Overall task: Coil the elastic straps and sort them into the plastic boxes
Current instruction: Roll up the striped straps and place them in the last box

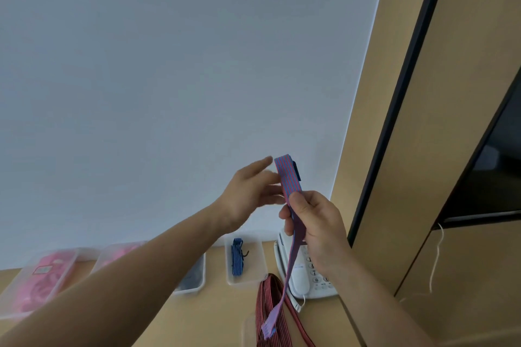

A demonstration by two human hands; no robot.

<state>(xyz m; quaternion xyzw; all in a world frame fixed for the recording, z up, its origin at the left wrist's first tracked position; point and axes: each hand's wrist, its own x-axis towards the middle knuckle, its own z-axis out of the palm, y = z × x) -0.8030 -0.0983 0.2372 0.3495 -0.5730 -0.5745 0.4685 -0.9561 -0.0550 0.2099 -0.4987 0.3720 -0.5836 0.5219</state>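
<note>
My right hand [315, 222] pinches a blue-and-red striped elastic strap [290, 177] held up before the wall; its folded top stands above my fingers and its frayed tail [270, 327] hangs down to the desk. My left hand [253, 191] is beside the strap's top with fingers straight, fingertips at the strap's edge. On the desk stand clear plastic boxes: one with a blue-striped coiled strap [238, 259], one with dark straps [194, 276], two with pink straps [48, 276]. A red-and-black striped strap [267, 304] lies below.
A white desk telephone [301, 276] sits at the right against a wooden cabinet [465, 276]. A white cord [437, 262] hangs on the cabinet front. The pale wall [169, 65] fills the upper view; the wooden desk [220, 313] runs along the bottom.
</note>
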